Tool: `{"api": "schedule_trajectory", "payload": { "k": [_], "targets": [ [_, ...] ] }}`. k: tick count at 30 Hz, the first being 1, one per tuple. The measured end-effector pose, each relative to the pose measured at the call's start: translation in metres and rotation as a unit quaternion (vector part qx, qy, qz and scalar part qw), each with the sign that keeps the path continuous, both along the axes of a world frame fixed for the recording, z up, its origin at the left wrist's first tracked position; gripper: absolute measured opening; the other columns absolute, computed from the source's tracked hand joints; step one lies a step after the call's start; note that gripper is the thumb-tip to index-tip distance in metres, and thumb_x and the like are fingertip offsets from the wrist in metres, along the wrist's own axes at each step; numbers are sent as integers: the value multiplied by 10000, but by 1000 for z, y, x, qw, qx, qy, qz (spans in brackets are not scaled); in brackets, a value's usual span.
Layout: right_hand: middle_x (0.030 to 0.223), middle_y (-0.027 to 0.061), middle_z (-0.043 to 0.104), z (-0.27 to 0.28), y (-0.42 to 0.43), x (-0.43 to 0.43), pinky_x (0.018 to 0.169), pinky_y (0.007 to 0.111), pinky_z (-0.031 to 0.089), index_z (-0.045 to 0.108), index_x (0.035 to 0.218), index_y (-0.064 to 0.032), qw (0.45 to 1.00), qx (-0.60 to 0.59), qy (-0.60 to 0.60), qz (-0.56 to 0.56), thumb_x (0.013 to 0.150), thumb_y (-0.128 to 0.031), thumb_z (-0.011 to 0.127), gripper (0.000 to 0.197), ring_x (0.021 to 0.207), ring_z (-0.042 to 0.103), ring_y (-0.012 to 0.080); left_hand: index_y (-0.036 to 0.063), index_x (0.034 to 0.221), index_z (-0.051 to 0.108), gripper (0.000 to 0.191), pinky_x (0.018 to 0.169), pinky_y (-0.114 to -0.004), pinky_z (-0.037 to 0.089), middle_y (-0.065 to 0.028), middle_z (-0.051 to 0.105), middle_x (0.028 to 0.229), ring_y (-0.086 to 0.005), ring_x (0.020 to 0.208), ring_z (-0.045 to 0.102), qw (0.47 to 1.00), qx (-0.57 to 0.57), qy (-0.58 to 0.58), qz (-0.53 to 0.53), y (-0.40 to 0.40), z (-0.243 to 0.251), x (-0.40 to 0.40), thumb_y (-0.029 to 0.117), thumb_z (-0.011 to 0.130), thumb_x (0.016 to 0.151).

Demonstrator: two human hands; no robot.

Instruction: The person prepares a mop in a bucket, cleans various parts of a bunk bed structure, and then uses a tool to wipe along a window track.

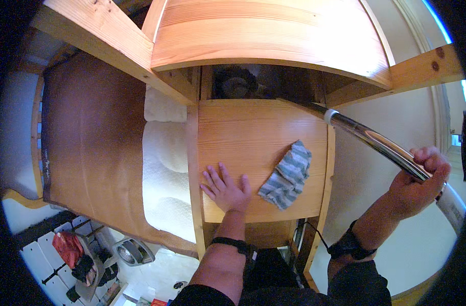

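Observation:
My right hand [420,183] is closed round a shiny metal tube [374,141] with a pale collar, like a vacuum cleaner wand. The tube slants up and to the left, and its dark far end reaches the shadowed gap under the upper wooden board. My left hand [229,191] lies flat, fingers spread, on the lower wooden shelf board [256,130]. Between my hands, nearer the left one, a crumpled striped cloth [288,176] rests on that same board.
An upper wooden board [271,34] and slanting wooden beams [114,46] frame the shelf. Left stands a bed with a brown mat [99,145] and white padding [166,179]. A small fan-like appliance [132,251] and a chair with clothes [89,264] are lower left. A wall [389,111] is at right.

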State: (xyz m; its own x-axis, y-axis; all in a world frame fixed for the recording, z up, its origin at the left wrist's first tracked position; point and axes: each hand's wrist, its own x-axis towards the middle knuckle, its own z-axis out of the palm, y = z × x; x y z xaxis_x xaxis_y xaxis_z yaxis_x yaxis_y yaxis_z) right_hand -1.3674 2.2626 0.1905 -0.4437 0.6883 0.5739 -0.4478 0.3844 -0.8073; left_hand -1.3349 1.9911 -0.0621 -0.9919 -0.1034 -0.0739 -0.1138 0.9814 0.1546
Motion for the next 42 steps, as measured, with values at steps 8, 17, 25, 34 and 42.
{"api": "schedule_trajectory", "payload": {
  "k": [8,17,25,34,42],
  "targets": [
    [592,87,454,-55,-38,-32,511,253,395,375,660,-79,994,27,-67,-79,870,-135,386,217,541,445,149,81,1340,311,715,1046,-573,80,-190,212,1414,-386,1320,139,1000,6,-1,3,-1,5,-2,449,526,766],
    [736,117,596,-140,-62,-74,606,283,477,551,724,-7,970,189,-131,81,840,-40,502,130,668,565,175,74,1325,330,695,1053,-564,63,-189,224,1410,-387,1322,128,1000,12,8,1,3,1,0,479,484,781],
    [741,125,632,-68,-37,-66,698,295,495,585,704,23,953,64,-218,199,853,-80,520,191,718,609,181,75,1338,321,712,1055,-559,61,-187,220,1414,-375,1326,131,1000,5,3,7,-4,7,-3,460,499,766],
    [528,87,444,20,-30,-27,558,384,464,398,698,-78,977,7,-69,203,891,-168,393,213,498,461,220,86,1358,282,754,1041,-581,80,-195,188,1422,-383,1325,125,999,32,9,-1,3,8,-1,451,544,752],
    [592,98,482,-86,-64,-16,645,415,470,462,700,-20,955,113,-51,269,867,-130,446,201,558,497,231,89,1333,338,760,1036,-586,98,-193,243,1399,-377,1324,137,1000,5,5,16,-8,1,1,461,563,709]
  ]
}}
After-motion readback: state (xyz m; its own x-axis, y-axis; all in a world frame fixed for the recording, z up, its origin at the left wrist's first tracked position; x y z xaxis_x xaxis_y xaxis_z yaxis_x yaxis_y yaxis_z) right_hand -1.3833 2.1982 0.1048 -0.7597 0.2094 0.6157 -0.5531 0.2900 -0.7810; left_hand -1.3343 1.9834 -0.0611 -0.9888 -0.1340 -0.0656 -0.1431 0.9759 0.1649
